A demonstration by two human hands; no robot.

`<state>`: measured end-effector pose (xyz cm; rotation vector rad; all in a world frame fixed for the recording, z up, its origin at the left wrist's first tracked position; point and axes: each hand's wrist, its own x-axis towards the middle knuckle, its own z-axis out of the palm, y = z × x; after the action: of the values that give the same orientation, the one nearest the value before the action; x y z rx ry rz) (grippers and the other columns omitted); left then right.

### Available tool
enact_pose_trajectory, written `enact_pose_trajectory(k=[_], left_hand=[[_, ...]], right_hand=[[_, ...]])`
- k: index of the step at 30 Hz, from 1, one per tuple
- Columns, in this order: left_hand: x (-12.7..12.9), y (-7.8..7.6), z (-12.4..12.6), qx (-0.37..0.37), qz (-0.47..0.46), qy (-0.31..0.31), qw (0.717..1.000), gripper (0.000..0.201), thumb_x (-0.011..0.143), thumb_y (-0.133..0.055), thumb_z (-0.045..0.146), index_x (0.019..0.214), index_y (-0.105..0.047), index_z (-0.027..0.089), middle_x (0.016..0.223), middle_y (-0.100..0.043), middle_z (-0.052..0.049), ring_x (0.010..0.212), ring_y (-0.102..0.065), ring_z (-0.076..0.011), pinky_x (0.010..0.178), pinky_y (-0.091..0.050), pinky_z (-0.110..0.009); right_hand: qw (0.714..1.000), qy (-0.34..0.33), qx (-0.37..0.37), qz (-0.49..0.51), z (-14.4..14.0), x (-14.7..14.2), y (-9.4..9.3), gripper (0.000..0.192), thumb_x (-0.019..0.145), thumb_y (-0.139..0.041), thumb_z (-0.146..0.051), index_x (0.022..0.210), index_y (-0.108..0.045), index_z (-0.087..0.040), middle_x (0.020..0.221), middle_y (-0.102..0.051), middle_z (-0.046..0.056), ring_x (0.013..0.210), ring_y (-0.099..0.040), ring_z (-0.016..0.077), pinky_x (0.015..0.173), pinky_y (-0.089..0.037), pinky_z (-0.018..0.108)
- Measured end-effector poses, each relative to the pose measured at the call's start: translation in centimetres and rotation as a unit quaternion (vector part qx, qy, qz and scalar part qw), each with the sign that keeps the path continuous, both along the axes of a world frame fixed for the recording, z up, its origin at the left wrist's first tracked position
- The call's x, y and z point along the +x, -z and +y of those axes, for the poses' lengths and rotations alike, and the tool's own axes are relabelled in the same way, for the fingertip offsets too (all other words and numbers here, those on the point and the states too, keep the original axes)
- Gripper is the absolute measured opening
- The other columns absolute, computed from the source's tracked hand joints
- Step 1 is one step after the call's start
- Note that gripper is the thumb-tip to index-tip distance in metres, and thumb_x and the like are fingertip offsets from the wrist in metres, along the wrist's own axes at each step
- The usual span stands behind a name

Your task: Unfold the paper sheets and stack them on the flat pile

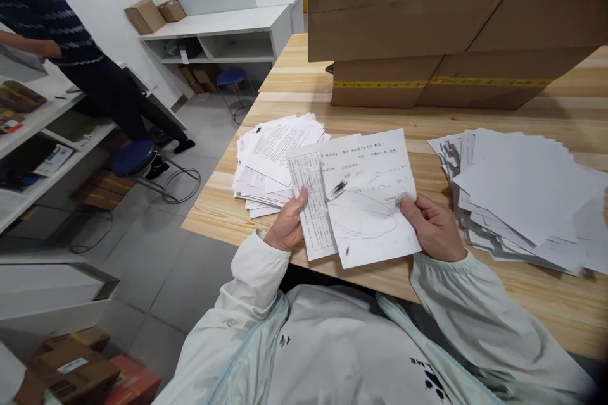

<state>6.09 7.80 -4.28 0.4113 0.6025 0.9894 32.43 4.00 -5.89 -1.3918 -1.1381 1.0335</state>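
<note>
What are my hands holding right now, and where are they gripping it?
Both hold sheets of paper above the table edge: the left hand pinches the left edge of the printed sheet, the right hand pinches the right edge of the scribbled one.

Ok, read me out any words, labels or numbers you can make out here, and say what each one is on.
"ME": end of a cut-off print on the jacket.
Held sheets between left hand and right hand: printed table and handwriting, too blurred to read.
Left paper pile: print too small.
Right paper pile: nothing legible.
Cardboard boxes: no text.
</note>
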Motion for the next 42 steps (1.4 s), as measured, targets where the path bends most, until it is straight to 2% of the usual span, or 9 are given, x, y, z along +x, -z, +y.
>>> enact_pose_trajectory(k=[12,16,19,21,25,31,35,39,42], left_hand=[[0.6,-0.1,-0.4,0.044,0.042,0.002,0.998,0.045,0.087,-0.07,0.044,0.122,-0.066,0.015,0.125,-0.071,-0.012,0.132,-0.057,-0.0285,0.115,-0.045,-0.042],[0.5,-0.6,-1.2,0.078,0.089,-0.009,0.993,0.053,0.077,-0.079,0.048,0.12,-0.068,0.017,0.118,-0.074,-0.011,0.128,-0.06,-0.0294,0.112,-0.047,-0.044],[-0.4,-2.0,-2.0,0.153,0.15,-0.005,0.977,0.054,0.074,-0.08,0.054,0.115,-0.071,0.02,0.116,-0.074,-0.009,0.123,-0.063,-0.0292,0.108,-0.049,-0.044],[-1.2,-3.3,-2.5,0.231,0.207,0.026,0.95,0.048,0.077,-0.075,0.058,0.109,-0.074,0.021,0.112,-0.075,-0.007,0.116,-0.066,-0.0276,0.102,-0.052,-0.042],[-2.6,-5.2,-3.4,0.358,0.312,0.037,0.879,0.04,0.081,-0.071,0.057,0.096,-0.076,0.02,0.1,-0.076,-0.005,0.1,-0.068,-0.0235,0.09,-0.054,-0.037],[-3.3,-5.1,-3.9,0.365,0.352,-0.084,0.858,0.036,0.067,-0.087,0.041,0.089,-0.069,0.018,0.088,-0.07,-0.003,0.082,-0.064,-0.0163,0.075,-0.052,-0.029],[-3.8,-7.2,-3.9,0.397,0.348,-0.133,0.839,0.035,0.064,-0.09,0.036,0.072,-0.061,0.018,0.072,-0.061,0.002,0.068,-0.056,-0.0107,0.063,-0.047,-0.024],[-4.6,-9.8,-4.0,0.414,0.346,-0.127,0.832,0.039,0.062,-0.091,0.035,0.067,-0.057,0.018,0.066,-0.056,0.004,0.063,-0.052,-0.0085,0.059,-0.044,-0.023],[-5.0,-10.4,-4.4,0.391,0.353,-0.1,0.844,0.04,0.062,-0.09,0.038,0.065,-0.055,0.018,0.065,-0.055,0.004,0.061,-0.05,-0.0078,0.057,-0.043,-0.023]], right_hand=[[0.995,0.0,0.074,-0.06,-0.3,-3.1,0.5,0.041,0.087,-0.063,-0.057,0.073,-0.063,-0.019,0.055,-0.046,-0.003,0.049,-0.035,0.0085,0.042,-0.025,0.023],[0.985,0.03,0.139,-0.1,-0.4,-3.9,0.4,0.031,0.087,-0.067,-0.05,0.084,-0.069,-0.02,0.065,-0.059,-0.001,0.053,-0.046,0.0099,0.048,-0.038,0.024],[0.971,0.038,0.225,-0.067,0.0,-3.8,-0.4,0.052,0.071,-0.083,-0.046,0.116,-0.067,-0.026,0.106,-0.071,0.004,0.086,-0.066,0.0177,0.074,-0.054,0.031],[0.968,-0.029,0.25,-0.018,0.2,-4.0,-1.0,0.059,0.068,-0.086,-0.044,0.121,-0.066,-0.029,0.117,-0.071,0.005,0.102,-0.068,0.0217,0.085,-0.057,0.035],[0.963,-0.101,0.251,-0.02,0.2,-5.4,-0.9,0.015,0.082,-0.076,-0.032,0.096,-0.077,-0.028,0.1,-0.078,0.001,0.094,-0.073,0.0216,0.088,-0.057,0.038],[0.968,-0.103,0.218,-0.065,0.1,-7.1,1.4,0.014,0.086,-0.069,-0.035,0.094,-0.078,-0.027,0.094,-0.078,0.0,0.092,-0.072,0.0216,0.088,-0.057,0.037],[0.967,-0.098,0.221,-0.079,-0.5,-7.0,1.2,0.018,0.088,-0.068,-0.035,0.099,-0.079,-0.026,0.1,-0.079,0.0,0.095,-0.074,0.0225,0.09,-0.057,0.037],[0.971,-0.104,0.202,-0.076,-1.6,-6.4,0.2,0.019,0.087,-0.07,-0.035,0.102,-0.079,-0.027,0.099,-0.079,0.0,0.086,-0.075,0.0227,0.076,-0.061,0.034],[0.971,-0.114,0.193,-0.077,-2.4,-6.0,-0.3,0.018,0.086,-0.07,-0.035,0.1,-0.079,-0.027,0.098,-0.079,0.001,0.084,-0.076,0.0237,0.072,-0.063,0.035]])
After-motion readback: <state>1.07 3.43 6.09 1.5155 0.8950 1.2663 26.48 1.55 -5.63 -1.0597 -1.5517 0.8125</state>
